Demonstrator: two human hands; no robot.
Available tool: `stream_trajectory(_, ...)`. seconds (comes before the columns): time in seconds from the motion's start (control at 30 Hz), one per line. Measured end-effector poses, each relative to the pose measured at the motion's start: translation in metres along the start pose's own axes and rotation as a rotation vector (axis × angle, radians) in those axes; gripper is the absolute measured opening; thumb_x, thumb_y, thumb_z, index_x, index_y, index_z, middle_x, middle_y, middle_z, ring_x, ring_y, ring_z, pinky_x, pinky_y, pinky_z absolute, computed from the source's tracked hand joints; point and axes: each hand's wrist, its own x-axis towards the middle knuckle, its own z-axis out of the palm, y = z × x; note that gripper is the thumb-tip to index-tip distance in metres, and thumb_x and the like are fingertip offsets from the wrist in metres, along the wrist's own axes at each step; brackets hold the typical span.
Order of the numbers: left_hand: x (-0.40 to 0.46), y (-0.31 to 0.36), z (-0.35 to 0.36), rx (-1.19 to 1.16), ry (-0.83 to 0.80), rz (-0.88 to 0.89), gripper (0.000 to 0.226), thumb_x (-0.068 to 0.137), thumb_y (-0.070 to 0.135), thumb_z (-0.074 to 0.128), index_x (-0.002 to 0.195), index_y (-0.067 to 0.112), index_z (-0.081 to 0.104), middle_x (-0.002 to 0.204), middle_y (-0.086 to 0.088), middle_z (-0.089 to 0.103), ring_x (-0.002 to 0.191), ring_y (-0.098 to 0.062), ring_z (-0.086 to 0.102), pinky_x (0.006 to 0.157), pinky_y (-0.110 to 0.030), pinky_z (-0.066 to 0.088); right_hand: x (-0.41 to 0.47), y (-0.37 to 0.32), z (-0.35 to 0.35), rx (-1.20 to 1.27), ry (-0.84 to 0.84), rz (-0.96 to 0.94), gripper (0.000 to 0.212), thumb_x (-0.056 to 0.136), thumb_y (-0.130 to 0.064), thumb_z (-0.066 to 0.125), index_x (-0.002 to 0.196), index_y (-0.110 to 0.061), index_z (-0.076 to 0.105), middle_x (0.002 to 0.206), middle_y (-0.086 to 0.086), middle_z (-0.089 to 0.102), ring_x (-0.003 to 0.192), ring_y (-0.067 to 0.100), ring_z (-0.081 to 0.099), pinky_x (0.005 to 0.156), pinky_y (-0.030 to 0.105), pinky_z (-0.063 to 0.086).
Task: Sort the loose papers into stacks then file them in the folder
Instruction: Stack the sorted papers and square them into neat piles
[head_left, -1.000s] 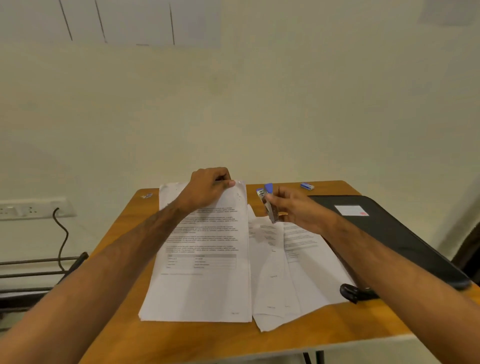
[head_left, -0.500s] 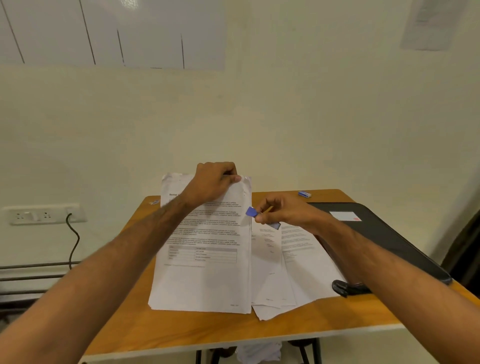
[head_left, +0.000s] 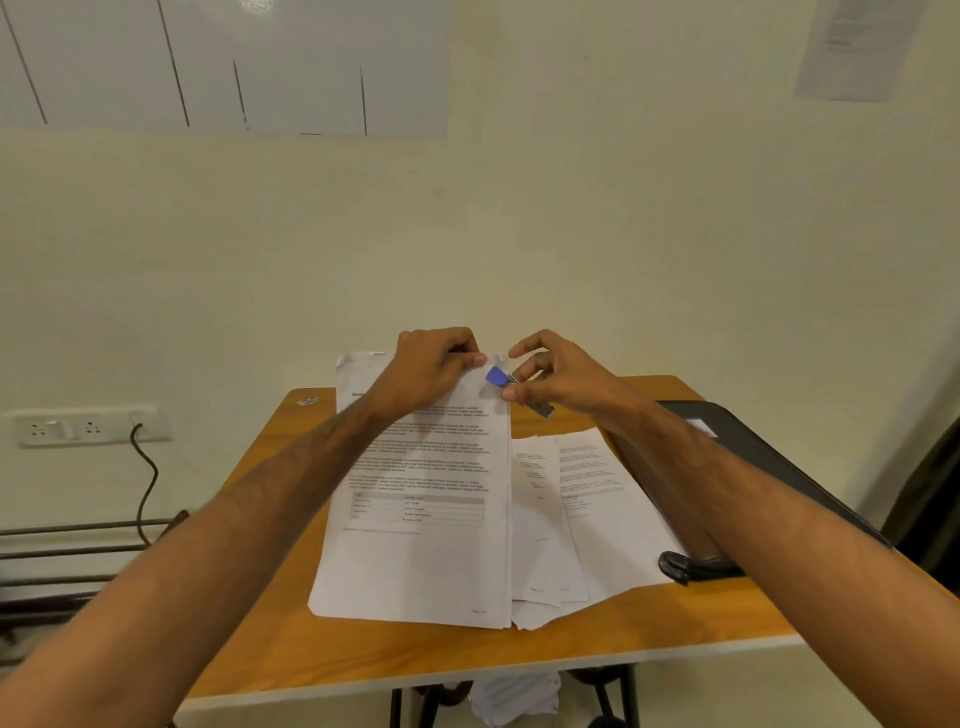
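On the wooden bench against a pale wall, the left hand pinches the paper stack's raised top corner while the right hand holds a small stapler beside it; a loosened grip could let sheets skew before fastening.

A small wooden desk with a pale edge stands against a cream wall. A stack of printed papers lies on its left half, its far end lifted off the surface. Just beside it on the right, a looser spread of overlapping sheets lies flat. A black folder lies along the right edge, touching those sheets. A small scrap sits near the far left corner.
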Motion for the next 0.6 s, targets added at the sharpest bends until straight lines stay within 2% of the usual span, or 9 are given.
stream_trajectory(0.07, -0.001, -0.001, 0.002, -0.010, 0.004, 0.011, 0.019, 0.096, 0.039, 0.058, 0.086, 0.025, 0.067, 0.081, 0.012, 0.069, 0.080, -0.009, 0.065, 0.091, -0.054, 0.050, 0.001, 0.001, -0.001, -0.031, -0.043, -0.034, 0.034, 0.081, -0.026, 0.084, 0.109, -0.023, 0.064, 0.091, -0.002, 0.073, 0.083, 0.014, 0.071, 0.071, 0.025, 0.056)
stream_trajectory(0.17, -0.003, -0.001, 0.005, -0.012, -0.015, 0.012, 0.019, 0.097, 0.039, 0.057, 0.088, 0.025, 0.066, 0.084, 0.013, 0.068, 0.082, -0.010, 0.066, 0.092, -0.054, 0.050, 0.001, -0.002, -0.003, -0.043, -0.053, -0.037, 0.015, 0.085, -0.026, 0.081, 0.094, -0.024, 0.069, 0.087, -0.004, 0.068, 0.075, 0.011, 0.068, 0.065, 0.021, 0.055)
stream_trajectory(0.33, -0.010, 0.001, 0.008, -0.060, -0.009, 0.007, 0.020, 0.098, 0.044, 0.054, 0.090, 0.028, 0.065, 0.088, 0.015, 0.068, 0.084, -0.009, 0.066, 0.092, -0.055, 0.050, 0.002, 0.001, -0.005, -0.011, -0.079, 0.022, 0.016, 0.085, -0.027, 0.081, 0.095, -0.023, 0.069, 0.090, -0.001, 0.068, 0.080, 0.013, 0.068, 0.068, 0.026, 0.057)
stream_trajectory(0.47, -0.016, -0.009, 0.008, -0.089, -0.040, -0.012, 0.034, 0.097, 0.056, 0.039, 0.092, 0.031, 0.061, 0.087, 0.015, 0.067, 0.086, -0.004, 0.063, 0.097, -0.054, 0.045, 0.000, 0.002, -0.006, 0.051, -0.089, 0.056, 0.020, 0.085, -0.025, 0.080, 0.102, -0.019, 0.070, 0.092, -0.001, 0.071, 0.079, 0.012, 0.069, 0.069, 0.025, 0.058)
stream_trajectory(0.6, -0.019, -0.023, 0.009, -0.094, -0.054, -0.004, 0.027, 0.103, 0.043, 0.041, 0.088, 0.027, 0.057, 0.080, 0.014, 0.065, 0.080, 0.000, 0.061, 0.096, -0.057, 0.044, -0.002, 0.006, -0.009, 0.094, -0.098, 0.071, 0.019, 0.087, -0.020, 0.078, 0.105, -0.018, 0.071, 0.090, -0.001, 0.072, 0.076, 0.011, 0.070, 0.071, 0.028, 0.059)
